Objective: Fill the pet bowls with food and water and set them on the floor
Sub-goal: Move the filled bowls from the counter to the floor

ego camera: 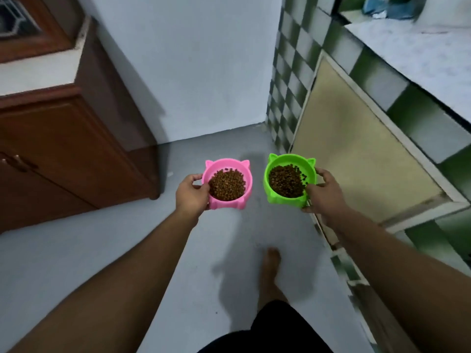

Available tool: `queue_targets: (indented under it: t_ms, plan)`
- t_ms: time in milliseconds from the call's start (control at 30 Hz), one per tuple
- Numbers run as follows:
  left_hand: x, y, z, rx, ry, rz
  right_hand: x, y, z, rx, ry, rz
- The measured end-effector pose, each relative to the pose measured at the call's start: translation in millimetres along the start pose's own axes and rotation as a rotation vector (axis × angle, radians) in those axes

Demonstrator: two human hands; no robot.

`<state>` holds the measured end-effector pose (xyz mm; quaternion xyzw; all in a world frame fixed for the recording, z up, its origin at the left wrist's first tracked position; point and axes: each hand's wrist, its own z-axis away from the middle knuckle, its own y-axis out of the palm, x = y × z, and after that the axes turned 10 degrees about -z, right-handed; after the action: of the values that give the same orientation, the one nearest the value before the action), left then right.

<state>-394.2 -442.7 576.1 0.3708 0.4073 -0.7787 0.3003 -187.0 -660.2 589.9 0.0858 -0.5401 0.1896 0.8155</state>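
**Grey floor corner, two kibble bowls about to go down**

Grey floor (76, 263) running to a pale wall, wooden cabinet (63, 154) on the left, checkered tiled counter (407, 103) on the right. Now the actual job:

Pink bowl (227, 183) up in the air, left hand (192, 193) clamped on its near-left rim, thumb over the lip, fingers curled under the side. Green bowl (290, 180) just to the right of it, also airborne, right hand (322, 192) clamped on its near-right edge the same way. Both loaded with brown kibble (226, 186), piled pretty high. No water anywhere in view.

Probably the set-down step. Tips:
- Keep both rims level, green one looks a touch tilted.
- Bend at the knees and lower slowly, no dropping.
- Aim for the open patch near the far wall, clear of the bare foot (271, 271).
- Land the bases flat before letting the fingers go.
- Leave a gap between bowls.
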Motion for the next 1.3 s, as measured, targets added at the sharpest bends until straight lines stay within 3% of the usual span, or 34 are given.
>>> queue_targets:
  t_ms: [333,700,933,1300]
  plan:
    - [-71,16,-180,-0.190,-0.130,0.060,77,130,-219,0.216,0.028,0.109]
    - [-111,54,-408,-0.215,-0.293,0.121,107,242,-431,0.163,0.097,0.215]
    - [-62,118,-574,-0.200,-0.371,0.089,22,319,-580,0.117,0.182,0.249]
    - [116,251,-803,-0.215,-0.387,0.006,-216,423,-814,0.150,0.230,0.269]
